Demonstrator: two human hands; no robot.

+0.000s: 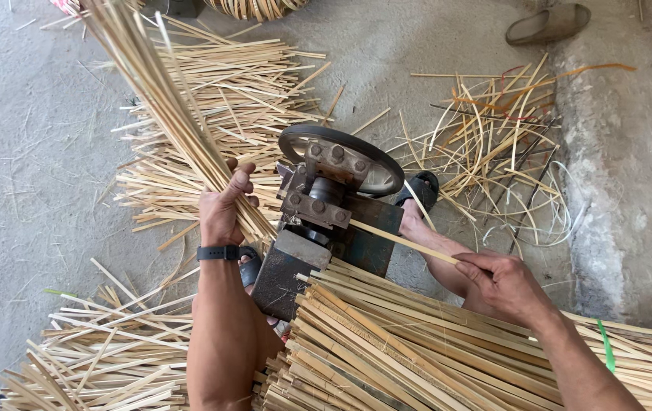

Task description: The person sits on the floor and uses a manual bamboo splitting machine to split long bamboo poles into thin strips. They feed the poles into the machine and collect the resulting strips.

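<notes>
Now, left hand (223,209): my fingers wrapped tight round a strip bundle (158,91), slanting to upper left.
Right hand (505,281): fingers pinching one bamboo strip (402,240), tip at the machine (326,221), frame centre.
Risk: strip could skew or snap; fingertips close to rollers.
Risk: loose bundle may slide into wheel (341,156).

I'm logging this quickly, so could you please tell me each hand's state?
Left hand: closed on a bundle of strips.
Right hand: pinching one strip.
</notes>
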